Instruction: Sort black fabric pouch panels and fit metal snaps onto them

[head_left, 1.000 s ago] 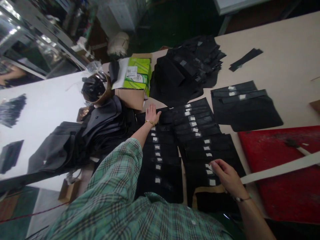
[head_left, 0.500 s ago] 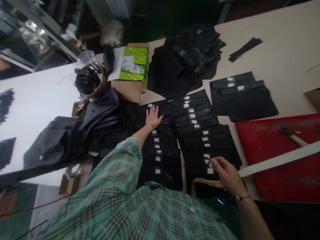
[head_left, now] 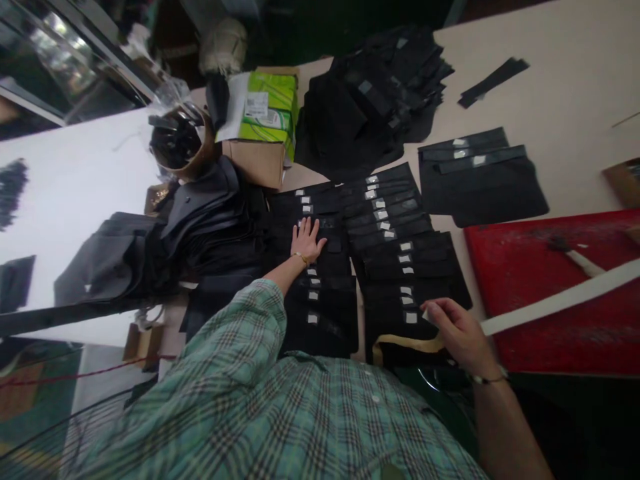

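Note:
My left hand (head_left: pixel 308 241) lies flat with spread fingers on the left column of overlapping black pieces (head_left: pixel 327 333), which look like fabric or leather. Small white labels show along this column, above and below the hand. Over the near end of the right column of black pieces (head_left: pixel 385 290), my right hand (head_left: pixel 463 337) has thumb and fingers pinched together. A long white strip (head_left: pixel 560 300) runs from that hand to the right, and a tan strip (head_left: pixel 407 343) curls out on its left. Whatever the fingertips pinch is too small to make out.
A red board (head_left: pixel 540 267) with a brush (head_left: pixel 575 257) lies on the right. Farther back are a heap of black pieces (head_left: pixel 345 127), a green box (head_left: pixel 270 110) and a round container (head_left: pixel 200 143). More dark pieces (head_left: pixel 120 260) are stacked at left.
My left hand has slid toward me along its column, uncovering more labels beyond it. My right hand remains pinched near the same column end. The whole view has shifted slightly.

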`<state>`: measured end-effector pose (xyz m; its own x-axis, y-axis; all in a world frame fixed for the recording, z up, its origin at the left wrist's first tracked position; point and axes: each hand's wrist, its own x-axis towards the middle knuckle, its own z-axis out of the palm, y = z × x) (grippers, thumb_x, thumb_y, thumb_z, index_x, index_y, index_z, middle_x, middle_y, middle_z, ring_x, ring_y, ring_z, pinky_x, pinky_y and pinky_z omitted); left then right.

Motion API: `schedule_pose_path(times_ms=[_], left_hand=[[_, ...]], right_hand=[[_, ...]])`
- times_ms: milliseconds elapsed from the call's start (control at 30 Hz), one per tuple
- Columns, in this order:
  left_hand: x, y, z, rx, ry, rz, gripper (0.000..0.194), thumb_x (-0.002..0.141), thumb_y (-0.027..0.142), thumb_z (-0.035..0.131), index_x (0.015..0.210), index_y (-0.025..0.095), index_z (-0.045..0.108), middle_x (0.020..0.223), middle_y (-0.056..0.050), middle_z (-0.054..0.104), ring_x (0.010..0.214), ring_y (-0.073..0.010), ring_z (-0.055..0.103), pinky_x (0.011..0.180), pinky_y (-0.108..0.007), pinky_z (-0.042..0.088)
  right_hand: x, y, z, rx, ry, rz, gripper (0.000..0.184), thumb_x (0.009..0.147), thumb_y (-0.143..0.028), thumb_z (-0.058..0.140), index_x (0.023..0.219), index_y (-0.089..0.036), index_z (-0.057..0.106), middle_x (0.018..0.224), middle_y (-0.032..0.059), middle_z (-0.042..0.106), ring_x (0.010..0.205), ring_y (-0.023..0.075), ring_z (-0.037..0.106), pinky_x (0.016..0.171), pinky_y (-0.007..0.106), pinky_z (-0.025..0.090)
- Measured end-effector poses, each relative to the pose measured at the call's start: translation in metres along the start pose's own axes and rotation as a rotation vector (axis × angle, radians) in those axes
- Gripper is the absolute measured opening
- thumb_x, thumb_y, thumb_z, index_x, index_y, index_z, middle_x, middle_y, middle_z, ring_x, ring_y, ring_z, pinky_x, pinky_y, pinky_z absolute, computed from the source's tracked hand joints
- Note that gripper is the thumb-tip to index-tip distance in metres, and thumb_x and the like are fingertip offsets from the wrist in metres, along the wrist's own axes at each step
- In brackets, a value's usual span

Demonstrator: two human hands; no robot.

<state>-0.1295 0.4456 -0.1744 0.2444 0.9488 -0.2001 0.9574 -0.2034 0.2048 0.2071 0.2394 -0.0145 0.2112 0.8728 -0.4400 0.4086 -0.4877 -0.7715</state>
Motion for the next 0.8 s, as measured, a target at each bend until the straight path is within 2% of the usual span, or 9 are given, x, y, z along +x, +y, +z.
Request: schedule_pose_path(times_ms=[133, 233, 300, 400, 467, 533, 600, 700, 800], left_hand=[[0.003, -0.007, -0.015, -0.066, -0.162, -0.026, 0.072, 0.096, 0.055, 0.028, 0.158, 0.019, 0.016, 0.165, -0.01, 0.008, 0.152, -0.0253, 0.0, 0.122, -0.049, 0.003], [-0.027, 0.002, -0.024, -0.052, -0.041, -0.004, 0.071, 0.098, 0.052, 0.025, 0.158, 0.017, 0.012, 0.165, -0.01, 0.005, 0.152, -0.0245, -0.003, 0.122, -0.048, 0.001], [-0.06, 0.017, -0.015, -0.016, 0.034, 0.034, 0.073, 0.097, 0.053, 0.027, 0.158, 0.015, 0.013, 0.165, -0.011, 0.004, 0.152, -0.025, -0.004, 0.122, -0.048, -0.001], [-0.1, 0.039, 0.012, 0.018, -0.001, -0.003, 0.078, 0.095, 0.057, 0.033, 0.157, 0.013, 0.017, 0.164, -0.014, 0.007, 0.152, -0.0264, -0.002, 0.122, -0.047, 0.001], [-0.108, 0.045, 0.026, 0.027, -0.018, -0.044, 0.081, 0.093, 0.058, 0.037, 0.157, 0.014, 0.017, 0.164, -0.014, 0.005, 0.152, -0.027, -0.003, 0.122, -0.047, 0.001], [-0.102, 0.042, 0.03, 0.017, -0.031, -0.054, 0.084, 0.091, 0.059, 0.041, 0.158, 0.014, 0.016, 0.164, -0.014, 0.003, 0.152, -0.0275, -0.006, 0.122, -0.048, 0.0], [-0.09, 0.033, 0.021, -0.033, -0.113, -0.063, 0.082, 0.092, 0.059, 0.041, 0.158, 0.015, 0.017, 0.164, -0.013, 0.005, 0.152, -0.0274, -0.005, 0.122, -0.047, 0.002], [-0.085, 0.019, -0.003, -0.153, -0.228, -0.118, 0.068, 0.099, 0.049, 0.028, 0.157, 0.017, 0.018, 0.164, -0.013, 0.011, 0.152, -0.0239, 0.004, 0.121, -0.046, 0.013], [-0.113, 0.02, -0.012, -0.116, -0.099, -0.091, 0.064, 0.1, 0.045, 0.022, 0.158, 0.018, 0.015, 0.164, -0.011, 0.008, 0.152, -0.0203, 0.003, 0.122, -0.044, 0.01]], right_hand=[[-0.004, -0.003, -0.005, 0.044, 0.002, -0.04, 0.039, 0.083, -0.057, 0.057, 0.085, -0.019, 0.067, 0.081, 0.0069, 0.07, 0.075, 0.0201, 0.062, 0.065, 0.028, 0.05], [-0.008, -0.004, -0.01, 0.066, -0.015, -0.077, 0.039, 0.084, -0.057, 0.057, 0.084, -0.02, 0.067, 0.082, 0.0067, 0.07, 0.075, 0.0197, 0.062, 0.066, 0.028, 0.05], [-0.012, -0.005, -0.015, 0.082, -0.034, -0.095, 0.038, 0.084, -0.057, 0.057, 0.084, -0.021, 0.067, 0.083, 0.0065, 0.07, 0.076, 0.0197, 0.062, 0.068, 0.029, 0.051], [-0.018, -0.003, -0.025, 0.082, -0.062, -0.104, 0.038, 0.085, -0.058, 0.057, 0.084, -0.021, 0.067, 0.084, 0.0068, 0.07, 0.077, 0.0203, 0.062, 0.069, 0.029, 0.051], [-0.022, 0.002, -0.031, 0.077, -0.074, -0.112, 0.039, 0.084, -0.059, 0.057, 0.085, -0.021, 0.067, 0.085, 0.0072, 0.07, 0.078, 0.0207, 0.062, 0.07, 0.03, 0.051], [-0.025, 0.009, -0.036, 0.082, -0.075, -0.121, 0.039, 0.084, -0.059, 0.057, 0.085, -0.021, 0.068, 0.086, 0.0073, 0.07, 0.079, 0.0205, 0.062, 0.07, 0.029, 0.051], [-0.028, 0.016, -0.039, 0.095, -0.074, -0.126, 0.039, 0.085, -0.059, 0.057, 0.084, -0.021, 0.068, 0.084, 0.007, 0.069, 0.077, 0.0197, 0.061, 0.069, 0.029, 0.05], [-0.033, 0.024, -0.042, 0.118, -0.107, -0.143, 0.039, 0.085, -0.058, 0.057, 0.083, -0.021, 0.067, 0.084, 0.0071, 0.069, 0.076, 0.0195, 0.061, 0.069, 0.029, 0.05], [-0.041, 0.025, -0.046, 0.145, -0.115, -0.169, 0.039, 0.084, -0.059, 0.058, 0.083, -0.021, 0.067, 0.085, 0.0075, 0.069, 0.077, 0.0199, 0.062, 0.07, 0.03, 0.051]])
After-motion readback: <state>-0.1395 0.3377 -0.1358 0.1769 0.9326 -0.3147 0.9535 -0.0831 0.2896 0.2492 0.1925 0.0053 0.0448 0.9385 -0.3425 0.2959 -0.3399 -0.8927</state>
